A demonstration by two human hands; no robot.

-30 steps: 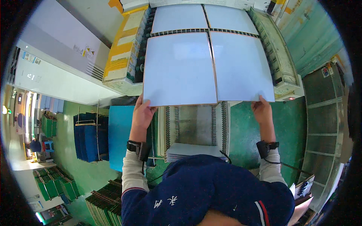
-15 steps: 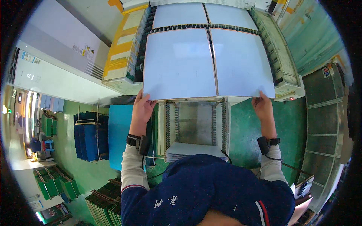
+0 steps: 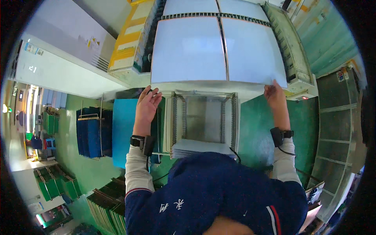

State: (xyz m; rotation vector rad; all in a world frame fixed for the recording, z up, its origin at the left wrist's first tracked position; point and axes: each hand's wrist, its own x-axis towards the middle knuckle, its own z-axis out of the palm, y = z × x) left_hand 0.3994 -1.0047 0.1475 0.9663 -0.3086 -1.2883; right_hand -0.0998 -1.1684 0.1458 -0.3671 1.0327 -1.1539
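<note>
Two large flat white panels with thin copper-coloured edges lie side by side on a roller conveyor: a left panel (image 3: 188,51) and a right panel (image 3: 253,53). My left hand (image 3: 147,105) is open, palm up with fingers spread, just off the near left corner of the left panel and holding nothing. At the near right corner of the right panel, my right hand (image 3: 275,95) has a fingertip over the top face and its other fingers curled at the edge. The undersides of both panels are hidden.
Two more white panels (image 3: 190,7) lie farther along, past a row of black rollers (image 3: 192,15). Below the conveyor stands a slotted rack (image 3: 177,121) holding a stack of grey sheets (image 3: 203,147). Beside it are a blue board (image 3: 124,133) and dark blue racked sheets (image 3: 89,137).
Both near panels have moved away from me along the conveyor. My left hand has let go of the left panel's corner and opened; my right hand has followed the right panel's corner.
</note>
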